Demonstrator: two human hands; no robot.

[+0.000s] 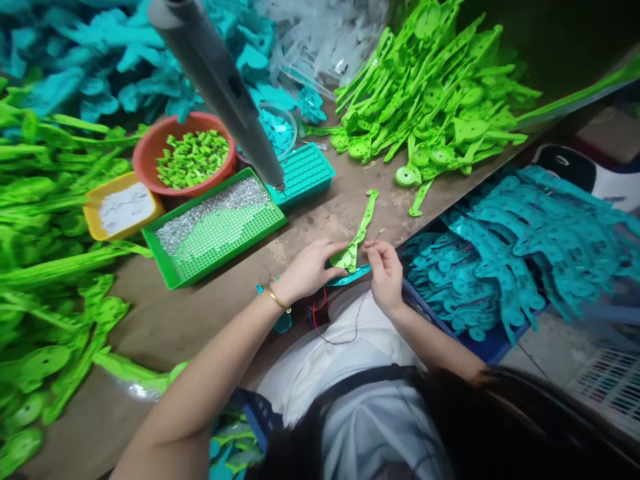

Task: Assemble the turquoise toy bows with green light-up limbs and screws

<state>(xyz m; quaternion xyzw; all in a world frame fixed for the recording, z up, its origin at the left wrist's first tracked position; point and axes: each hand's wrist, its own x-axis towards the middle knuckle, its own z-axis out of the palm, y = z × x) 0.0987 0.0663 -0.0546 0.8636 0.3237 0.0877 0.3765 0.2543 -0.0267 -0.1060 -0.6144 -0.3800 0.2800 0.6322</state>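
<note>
My left hand (309, 270) grips the wide end of a long green plastic part (360, 230) that lies on the brown table (320, 220) and points away from me. My right hand (385, 270) pinches a thin wire (379, 235) beside that same end. A teal plastic part (350, 275) lies under the green one at the table's near edge. Thin dark and red wires (330, 327) hang down over my lap.
A grey powered tool (225, 87) hangs over the table. Behind my hands stand a green tray (220, 227) of small metal bits, a teal tray (303, 175), a red bowl (185, 153) and a yellow tray (123, 207). Green heaps (430, 87) and teal heaps (520, 247) surround the table.
</note>
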